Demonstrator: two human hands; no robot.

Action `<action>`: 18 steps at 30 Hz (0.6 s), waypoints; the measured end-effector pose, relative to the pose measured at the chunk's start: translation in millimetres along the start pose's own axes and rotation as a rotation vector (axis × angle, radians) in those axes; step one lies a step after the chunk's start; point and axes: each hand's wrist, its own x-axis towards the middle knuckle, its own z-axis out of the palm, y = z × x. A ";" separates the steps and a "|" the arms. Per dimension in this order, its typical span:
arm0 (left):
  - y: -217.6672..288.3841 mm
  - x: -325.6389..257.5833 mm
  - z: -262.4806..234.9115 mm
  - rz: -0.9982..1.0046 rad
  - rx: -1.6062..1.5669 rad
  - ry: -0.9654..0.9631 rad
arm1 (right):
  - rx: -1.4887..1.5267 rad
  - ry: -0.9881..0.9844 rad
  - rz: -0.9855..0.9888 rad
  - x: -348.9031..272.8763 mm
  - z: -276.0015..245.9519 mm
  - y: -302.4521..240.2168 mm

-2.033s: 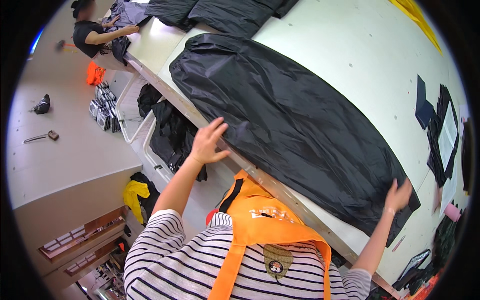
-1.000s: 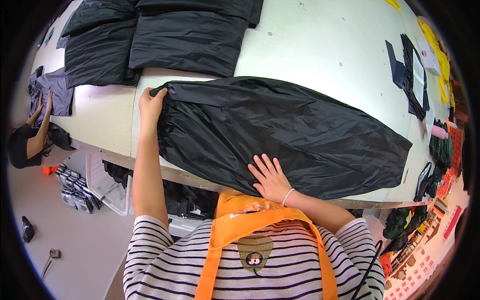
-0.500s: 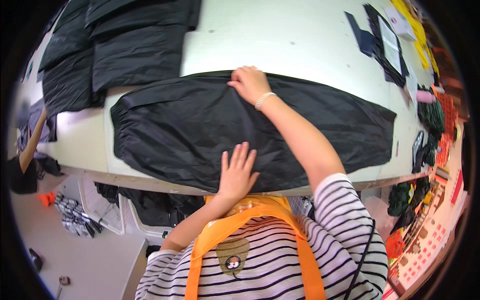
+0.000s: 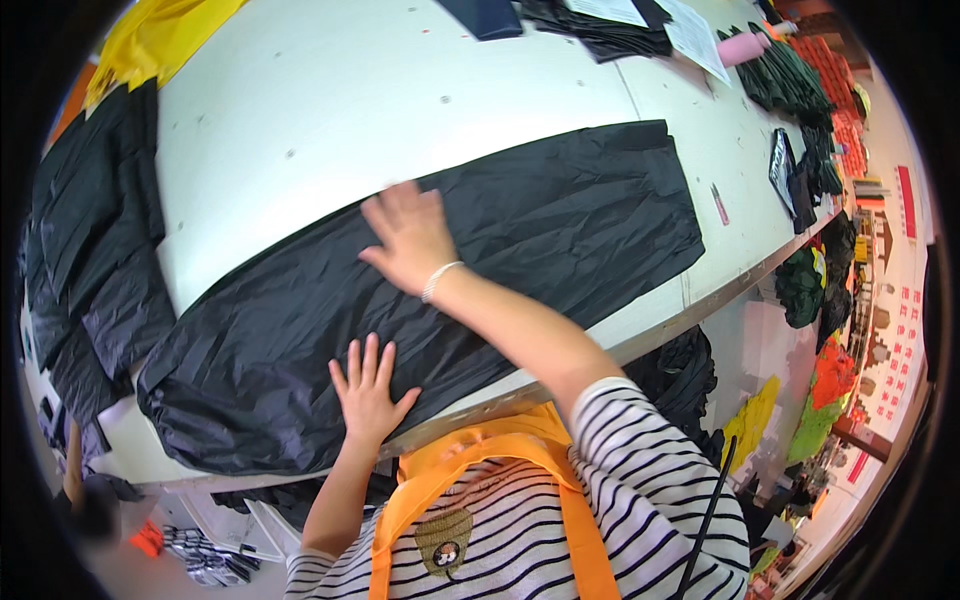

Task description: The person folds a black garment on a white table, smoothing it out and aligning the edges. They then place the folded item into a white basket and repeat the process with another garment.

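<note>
A long black garment (image 4: 560, 230) lies spread flat on the white table, gathered like elastic at its left end; it looks like trousers folded lengthwise. My left hand (image 4: 372, 400) rests palm down near the garment's near edge, fingers spread. Farther off, my right hand (image 4: 410, 240), with a pale bracelet at the wrist, is open over the far edge, its fingertips blurred. Neither hand grips anything. Creases run along the cloth between and beyond both hands.
Stacked black garments (image 4: 90, 250) lie on the left, beside yellow cloth (image 4: 170, 40). A small thin tool (image 4: 719, 203), papers (image 4: 695, 38), a pink bottle (image 4: 743, 48) and dark green bundles (image 4: 785, 75) are on the right. Another person's arm (image 4: 73, 465) shows at far left.
The view has turned, so the garment now slants up to the right. My right hand's curled fingers have straightened and spread at the far edge. My left hand stays flat on the cloth.
</note>
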 end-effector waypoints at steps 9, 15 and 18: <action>9.4 10.6 2.5 0.012 0.078 -0.005 | -0.361 0.207 0.885 -65.8 -132.9 377.1; 7.7 3.2 5.9 0.025 0.064 -0.009 | -0.249 0.068 0.161 -111.9 -162.4 294.1; -5.1 -17.6 -13.2 0.026 0.005 -0.004 | 0.039 -0.389 -0.213 -195.8 -181.9 261.1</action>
